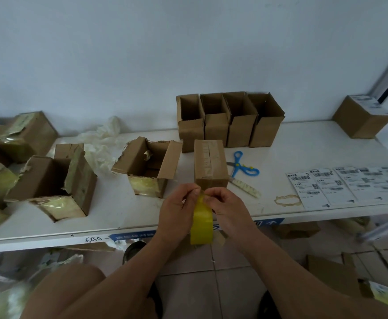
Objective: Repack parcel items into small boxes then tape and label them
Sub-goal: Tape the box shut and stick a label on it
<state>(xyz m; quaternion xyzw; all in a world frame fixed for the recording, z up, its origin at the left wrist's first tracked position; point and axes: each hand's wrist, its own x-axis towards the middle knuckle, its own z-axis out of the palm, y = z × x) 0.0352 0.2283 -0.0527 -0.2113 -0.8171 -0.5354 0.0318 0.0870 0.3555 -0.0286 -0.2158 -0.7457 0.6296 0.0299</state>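
Note:
A yellow tape roll (201, 223) hangs in front of the table edge, held from both sides. My left hand (179, 208) and my right hand (225, 204) pinch its top together, fingertips at the tape's end. Just beyond them stands a small closed cardboard box (210, 164), taped along its top seam. Several empty small boxes (228, 120) stand open in a row at the back. Two opened parcel boxes (147, 166) (52, 183) with yellowish tape sit left of centre. Shipping labels (347, 185) lie at the right.
Blue scissors (241, 165) and a box cutter (246, 187) lie right of the closed box. Crumpled white plastic (103, 143) is at the back, more parcels (15, 139) at the left, a labelled box (362, 116) far right. A tape ring (287, 200) lies on the white table (130, 215).

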